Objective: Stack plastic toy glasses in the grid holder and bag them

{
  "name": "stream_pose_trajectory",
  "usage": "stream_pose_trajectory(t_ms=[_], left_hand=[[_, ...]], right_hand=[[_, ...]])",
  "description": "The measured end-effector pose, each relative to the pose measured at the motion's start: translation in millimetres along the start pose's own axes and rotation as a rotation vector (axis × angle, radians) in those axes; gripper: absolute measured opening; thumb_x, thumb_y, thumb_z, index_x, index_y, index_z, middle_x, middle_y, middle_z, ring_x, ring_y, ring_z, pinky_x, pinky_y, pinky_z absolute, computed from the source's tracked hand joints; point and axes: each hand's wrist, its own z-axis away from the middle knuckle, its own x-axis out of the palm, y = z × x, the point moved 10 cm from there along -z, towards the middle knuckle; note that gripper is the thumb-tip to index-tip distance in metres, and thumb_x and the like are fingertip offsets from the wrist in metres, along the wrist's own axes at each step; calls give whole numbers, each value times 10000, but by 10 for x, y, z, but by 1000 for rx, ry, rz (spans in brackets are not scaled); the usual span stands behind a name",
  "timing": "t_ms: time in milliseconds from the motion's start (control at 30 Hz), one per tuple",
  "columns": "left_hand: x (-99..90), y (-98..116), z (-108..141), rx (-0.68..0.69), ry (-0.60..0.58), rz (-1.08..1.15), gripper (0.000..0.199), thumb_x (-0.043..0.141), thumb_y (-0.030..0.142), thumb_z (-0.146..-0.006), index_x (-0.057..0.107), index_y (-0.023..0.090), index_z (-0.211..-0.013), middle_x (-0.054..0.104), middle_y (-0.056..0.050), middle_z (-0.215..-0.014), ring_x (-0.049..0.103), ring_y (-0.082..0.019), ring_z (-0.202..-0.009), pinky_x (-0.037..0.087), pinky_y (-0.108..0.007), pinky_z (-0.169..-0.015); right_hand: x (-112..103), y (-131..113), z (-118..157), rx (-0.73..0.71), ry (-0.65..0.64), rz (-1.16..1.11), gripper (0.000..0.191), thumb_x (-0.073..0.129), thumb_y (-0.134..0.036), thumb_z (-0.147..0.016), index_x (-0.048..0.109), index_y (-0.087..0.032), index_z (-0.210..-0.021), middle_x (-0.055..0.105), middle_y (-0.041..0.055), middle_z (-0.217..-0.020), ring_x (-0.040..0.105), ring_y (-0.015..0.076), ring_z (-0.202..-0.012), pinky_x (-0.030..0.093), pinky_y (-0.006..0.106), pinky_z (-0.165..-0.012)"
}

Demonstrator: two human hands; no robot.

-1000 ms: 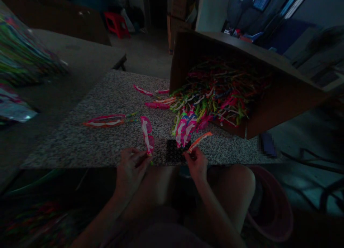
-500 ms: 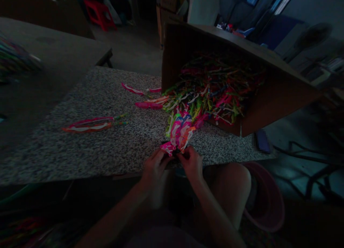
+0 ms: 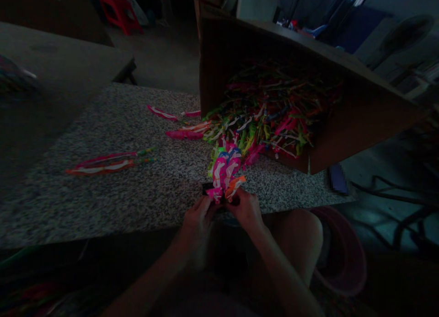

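At the front edge of the speckled stone table, my left hand point(image 3: 198, 216) is closed, its fingertips pinching the end of a pink plastic strip point(image 3: 214, 194). Close beside it, my right hand point(image 3: 247, 211) grips an orange-and-white plastic strip point(image 3: 236, 185) between thumb and fingers. Just beyond both hands lie pink and white strips with blue tops point(image 3: 227, 163), pointing away from me. A small dark block point(image 3: 207, 188) sits by my left fingertips; what it is I cannot make out. The gap between my fingertips is dim.
A large cardboard box point(image 3: 363, 134) lies on its side, spilling a heap of colourful strips point(image 3: 264, 120). Loose pink and orange strips point(image 3: 103, 168) rest on the table point(image 3: 164, 179) at left. A phone-like dark object point(image 3: 338, 179) is at the right edge, above a pink tub point(image 3: 356, 266).
The orange strip has swung out to the right, apart from the pink ones, with my right hand on it. My left hand stays nearly in place. The view has shifted slightly.
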Motion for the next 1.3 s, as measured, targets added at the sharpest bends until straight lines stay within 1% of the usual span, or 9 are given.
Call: stream_pose_trajectory(t_ms=[200, 467, 600, 700, 833, 1000, 1100, 1200, 1300], left_hand=[[125, -94, 155, 138, -112, -110, 245, 461, 130, -907, 531, 161, -1139, 629, -70, -970, 635, -126, -859, 507, -199, -750], [-48, -76, -57, 120, -20, -109, 113, 511, 250, -905, 569, 168, -854, 632, -6, -748, 623, -109, -648, 510, -189, -595], [17, -11, -89, 182, -143, -163, 192, 439, 256, -934, 590, 168, -1012, 668, -51, -890, 657, -140, -774, 543, -228, -688], [30, 38, -62, 277, -142, -255, 221, 436, 258, -929, 593, 163, -1052, 678, -85, -962, 665, -182, -877, 556, -283, -756], [15, -62, -45, 182, -46, -184, 207, 453, 243, -909, 603, 170, -1032, 692, -67, -938, 678, -163, -802, 563, -255, -724], [-3, -310, -9, -76, -133, 96, 200, 516, 291, -859, 560, 209, -1037, 709, -25, -894, 693, -167, -771, 577, -255, -674], [-233, -558, -102, -140, -138, 110, 333, 626, 342, -785, 533, 225, -1083, 707, -20, -943, 691, -181, -840, 579, -269, -729], [-433, -722, -503, -42, -90, -137, 239, 598, 362, -808, 607, 217, -998, 694, -29, -938, 680, -181, -833, 563, -267, -739], [-191, -709, -1102, 138, -177, -348, 261, 472, 240, -869, 620, 193, -1080, 664, -66, -1043, 648, -197, -925, 541, -307, -805]], right_hand=[[82, -74, 12, 33, 7, 180, 111, 618, -157, -770, 644, -185, -875, 693, 29, -778, 652, 161, -716, 376, 201, -599], [91, -116, -28, -69, -24, 58, 218, 613, -177, -789, 624, -220, -1003, 696, -9, -845, 656, 136, -774, 398, 179, -663], [75, -87, 6, -37, -15, 183, 178, 593, -225, -813, 616, -243, -989, 699, -13, -836, 659, 151, -759, 361, 196, -625], [91, -70, 2, -18, -10, 198, 163, 600, -217, -796, 618, -254, -954, 697, -25, -817, 660, 150, -736, 337, 198, -602], [159, -47, -7, 26, 16, 207, 145, 596, -198, -791, 619, -245, -926, 688, -16, -799, 661, 165, -740, 341, 201, -600], [211, -50, 62, -28, -41, 0, 250, 592, -81, -743, 617, -204, -959, 687, 1, -856, 656, 143, -809, 414, 180, -672], [-49, 116, 5, -19, -53, -149, 242, 607, -107, -744, 644, -208, -961, 685, -10, -877, 649, 113, -786, 445, 164, -689], [-640, 227, -344, 3, 122, -23, 127, 550, -197, -832, 663, -184, -887, 675, 6, -814, 628, 114, -719, 441, 185, -673], [-1011, -120, -938, -166, 206, 235, 169, 492, -174, -872, 657, -178, -905, 668, 29, -912, 618, 130, -855, 434, 206, -775]])
